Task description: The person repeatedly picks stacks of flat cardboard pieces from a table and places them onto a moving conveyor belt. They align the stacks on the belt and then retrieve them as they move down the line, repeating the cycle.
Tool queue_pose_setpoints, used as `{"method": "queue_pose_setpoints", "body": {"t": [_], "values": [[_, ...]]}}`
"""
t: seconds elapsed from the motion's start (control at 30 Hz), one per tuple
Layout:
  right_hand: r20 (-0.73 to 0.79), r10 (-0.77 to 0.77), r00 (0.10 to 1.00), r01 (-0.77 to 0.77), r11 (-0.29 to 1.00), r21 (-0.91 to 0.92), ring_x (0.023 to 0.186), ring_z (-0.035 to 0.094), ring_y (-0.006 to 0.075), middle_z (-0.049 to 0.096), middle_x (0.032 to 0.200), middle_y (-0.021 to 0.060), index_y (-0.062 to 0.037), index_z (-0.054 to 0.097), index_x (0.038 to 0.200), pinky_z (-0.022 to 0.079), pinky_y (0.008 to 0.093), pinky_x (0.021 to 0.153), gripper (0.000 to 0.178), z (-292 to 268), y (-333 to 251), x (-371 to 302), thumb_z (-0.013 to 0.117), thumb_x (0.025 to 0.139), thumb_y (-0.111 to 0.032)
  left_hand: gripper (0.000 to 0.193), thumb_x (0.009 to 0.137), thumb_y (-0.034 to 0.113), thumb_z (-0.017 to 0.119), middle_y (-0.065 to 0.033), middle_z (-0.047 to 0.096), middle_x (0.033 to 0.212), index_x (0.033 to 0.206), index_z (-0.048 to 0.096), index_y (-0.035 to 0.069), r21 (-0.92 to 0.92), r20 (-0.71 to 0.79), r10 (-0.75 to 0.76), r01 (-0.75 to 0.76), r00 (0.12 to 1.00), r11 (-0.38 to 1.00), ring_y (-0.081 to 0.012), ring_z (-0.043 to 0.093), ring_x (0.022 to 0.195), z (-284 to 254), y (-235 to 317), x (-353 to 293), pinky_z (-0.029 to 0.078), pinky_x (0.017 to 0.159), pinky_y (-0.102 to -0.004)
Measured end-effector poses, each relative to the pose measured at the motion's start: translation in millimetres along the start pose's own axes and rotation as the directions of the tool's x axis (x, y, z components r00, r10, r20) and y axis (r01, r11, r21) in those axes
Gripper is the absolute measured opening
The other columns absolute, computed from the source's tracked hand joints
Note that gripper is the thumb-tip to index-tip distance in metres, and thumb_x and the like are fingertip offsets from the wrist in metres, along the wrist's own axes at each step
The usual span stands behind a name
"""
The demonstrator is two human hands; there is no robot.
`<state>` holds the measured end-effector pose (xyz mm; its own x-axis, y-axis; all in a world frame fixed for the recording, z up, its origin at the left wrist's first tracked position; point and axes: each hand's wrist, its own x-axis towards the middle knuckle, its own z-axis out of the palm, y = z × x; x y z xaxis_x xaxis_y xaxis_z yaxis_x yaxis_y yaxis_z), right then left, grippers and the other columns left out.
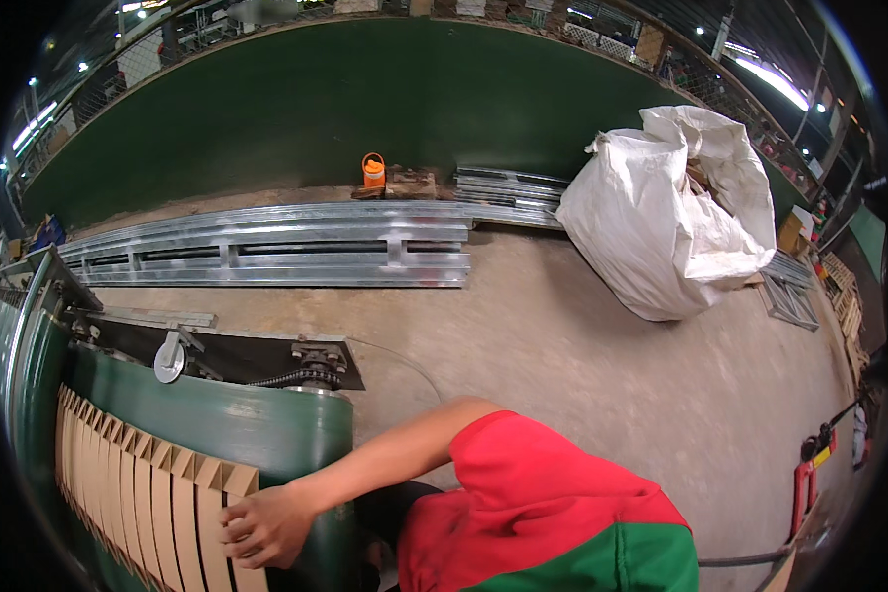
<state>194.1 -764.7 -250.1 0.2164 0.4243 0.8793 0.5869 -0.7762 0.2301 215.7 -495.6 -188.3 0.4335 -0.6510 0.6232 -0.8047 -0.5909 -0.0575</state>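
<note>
Folded tan cardboard strips (158, 493) stand side by side in a long row on a green conveyor belt (266, 419) at the lower left. Triangular folds show along their far ends. My right hand (269, 528) reaches across from the right, its fingers curled down on the strips at the right end of the row. The fingertips bend over the strip edges, and the palm is hidden. The forearm is bare below a red sleeve (553, 464). My left hand is out of the picture.
A black-edged frame with a white roller wheel (170, 361) and chain (301, 377) borders the belt. Beyond lie long metal channels (296, 268) and an orange jug (373, 175) before a green wall (296, 104). A big white sack (641, 227) stands right.
</note>
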Motion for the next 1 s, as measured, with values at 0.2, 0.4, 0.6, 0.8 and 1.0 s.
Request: {"method": "queue_pose_setpoints", "body": {"t": [0.2, 0.4, 0.6, 0.8, 1.0], "values": [[0.227, 0.111, 0.968, -0.036, 0.949, -0.313, 0.141, 0.047, 0.0479, 0.058, 0.141, 0.0261, 0.0004, 0.070, 0.117, 0.026, 0.0676, 0.123, 0.051, -7.1, 13.5, 23.1, 0.067, 0.084, -0.038, 0.089, 0.082, 0.017, 0.079, -0.0201, 0.033, 0.170, 0.161, 0.039, 0.007, 0.228, 0.456, 0.001, -0.118, 0.890, 0.966, -0.0419, 0.032, 0.157, -12.5, -22.7, 23.5, 0.032, 0.120, -0.0683], [0.321, 0.335, 0.886, -0.219, 0.912, -0.347, 0.153, 0.034, 0.0507, 0.045, 0.156, 0.0315, 0.0021, 0.058, 0.138, 0.021, 0.0695, 0.126, 0.063, -35.6, 9.7, 41.6, 0.063, 0.084, -0.029, 0.092, 0.088, 0.027, 0.080, -0.0198, 0.031, 0.172, 0.165, 0.031, 0.011, -0.060, 0.416, -0.102, 0.140, 0.903, 0.988, -0.0387, 0.030, 0.159, -24.9, -26.7, 17.8, 0.026, 0.122, -0.0690], [0.520, 0.496, 0.695, -0.455, 0.864, -0.217, 0.153, 0.038, 0.0463, 0.046, 0.158, 0.0288, 0.0001, 0.052, 0.150, 0.025, 0.0672, 0.125, 0.068, -44.7, 21.2, 44.9, 0.060, 0.086, -0.021, 0.082, 0.098, 0.030, 0.074, -0.0268, 0.027, 0.172, 0.166, 0.029, 0.017, 0.094, 0.332, -0.191, 0.170, 0.924, 0.981, -0.0477, 0.030, 0.157, -6.9, -29.3, 21.9, 0.030, 0.119, -0.0678], [0.575, 0.382, 0.724, -0.316, 0.924, -0.216, 0.155, 0.037, 0.0393, 0.044, 0.163, 0.0176, -0.0103, 0.050, 0.155, 0.028, 0.0614, 0.126, 0.091, 72.5, 133.3, 42.3, 0.080, 0.070, -0.021, 0.098, 0.072, 0.000, 0.073, -0.0264, 0.027, 0.170, 0.163, 0.035, 0.006, -0.056, 0.121, -0.215, 0.223, 0.969, 0.973, -0.0491, 0.023, 0.158, 95.6, -101.5, 76.5, 0.017, 0.128, -0.0624], [0.589, 0.387, 0.709, -0.233, 0.918, -0.322, 0.154, 0.038, 0.0345, 0.046, 0.162, 0.0130, -0.0114, 0.045, 0.157, 0.032, 0.0519, 0.126, 0.108, 161.3, 200.0, 40.9, 0.092, 0.060, -0.021, 0.087, 0.080, 0.002, 0.071, -0.0186, 0.033, 0.170, 0.161, 0.039, 0.007, 0.177, 0.255, -0.280, 0.239, 0.926, 0.955, -0.0371, 0.028, 0.159, 169.6, -182.3, 113.8, 0.021, 0.130, -0.0570]]}}
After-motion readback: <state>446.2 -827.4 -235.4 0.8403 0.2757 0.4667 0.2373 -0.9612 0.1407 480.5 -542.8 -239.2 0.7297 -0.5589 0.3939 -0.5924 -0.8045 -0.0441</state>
